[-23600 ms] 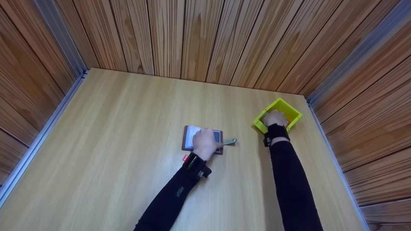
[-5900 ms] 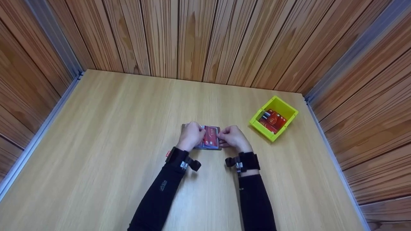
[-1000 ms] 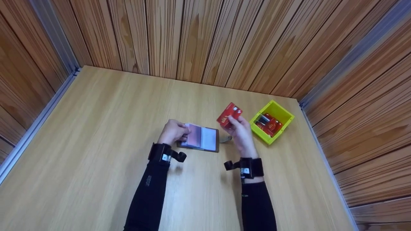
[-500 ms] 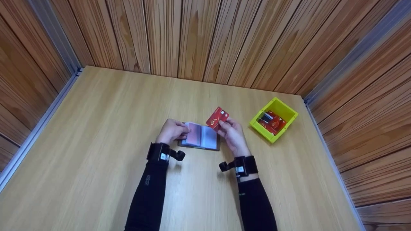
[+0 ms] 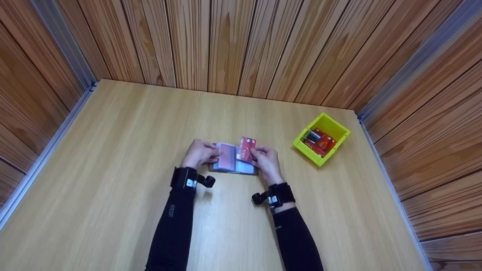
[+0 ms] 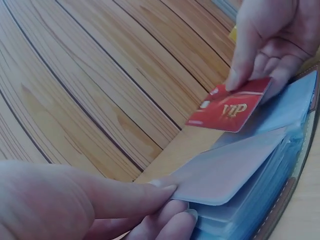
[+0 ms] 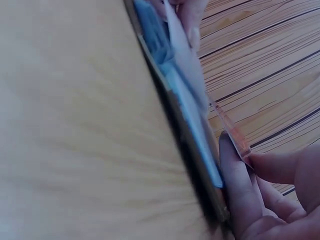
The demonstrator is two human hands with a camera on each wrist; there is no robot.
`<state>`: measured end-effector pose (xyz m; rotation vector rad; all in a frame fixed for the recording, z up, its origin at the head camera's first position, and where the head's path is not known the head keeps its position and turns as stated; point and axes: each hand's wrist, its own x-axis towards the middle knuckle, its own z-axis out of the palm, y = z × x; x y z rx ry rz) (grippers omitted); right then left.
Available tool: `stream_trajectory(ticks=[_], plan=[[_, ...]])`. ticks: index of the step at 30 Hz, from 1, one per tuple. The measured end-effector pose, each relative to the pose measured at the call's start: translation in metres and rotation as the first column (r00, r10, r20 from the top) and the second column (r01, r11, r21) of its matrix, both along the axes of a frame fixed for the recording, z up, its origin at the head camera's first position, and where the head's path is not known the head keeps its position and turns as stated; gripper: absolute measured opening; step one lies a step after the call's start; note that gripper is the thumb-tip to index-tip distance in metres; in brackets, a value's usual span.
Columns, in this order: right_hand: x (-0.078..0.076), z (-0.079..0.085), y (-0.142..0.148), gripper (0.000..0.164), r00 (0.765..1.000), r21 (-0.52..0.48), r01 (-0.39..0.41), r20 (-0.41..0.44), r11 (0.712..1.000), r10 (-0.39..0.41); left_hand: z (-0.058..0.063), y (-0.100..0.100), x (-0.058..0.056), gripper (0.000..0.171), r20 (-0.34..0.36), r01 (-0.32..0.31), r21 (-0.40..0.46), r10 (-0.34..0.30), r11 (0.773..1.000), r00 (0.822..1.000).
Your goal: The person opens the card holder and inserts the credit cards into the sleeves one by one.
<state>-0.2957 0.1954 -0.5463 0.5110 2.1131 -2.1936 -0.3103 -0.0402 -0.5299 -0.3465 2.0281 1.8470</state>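
A card holder [image 5: 245, 168] with clear plastic sleeves and a brown cover lies spread on the table. My left hand [image 5: 198, 153] pinches the edge of one sleeve [image 6: 222, 177] between thumb and fingers, lifting it off the sleeves below, as the left wrist view shows. My right hand [image 5: 266, 161] pinches a red VIP card [image 5: 246, 149] by its edge, thumb on top. The card hovers over the right-hand side of the holder, its far end past the holder's back edge. In the right wrist view the card [image 7: 234, 131] appears nearly edge-on.
A yellow bin [image 5: 339, 140] stands at the right, holding several red cards [image 5: 323, 144] and a dark striped item [image 5: 312, 136]. Wood-panelled walls [image 5: 226, 49] enclose the table [image 5: 124, 169] at the back and sides.
Over the last second my right hand has brought the red card leftward and down to the holder, turning it more upright. My left hand keeps pinching the sleeve. Earlier, my right hand was in the bin.
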Motion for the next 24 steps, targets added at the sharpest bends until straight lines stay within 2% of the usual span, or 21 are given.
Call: stream_trajectory(ticks=[5,15,24], plan=[[-0.0011,-0.0013,-0.0024,0.016,1.0,0.033,-0.017,0.017,0.999,0.017,0.0015,0.0,-0.003,0.03,0.004,0.023,-0.012,-0.023,1.0,1.0],[0.001,-0.006,-0.0018,0.008,1.0,0.052,-0.019,0.02,0.998,0.018,-0.0046,-0.0022,-0.0014,0.032,-0.01,0.037,0.004,-0.037,0.999,0.999],[0.0017,-0.0063,-0.0041,0.011,1.0,0.051,-0.003,0.014,0.999,0.003,-0.0052,-0.0025,-0.0002,0.029,-0.01,0.028,0.016,-0.028,0.999,1.0]])
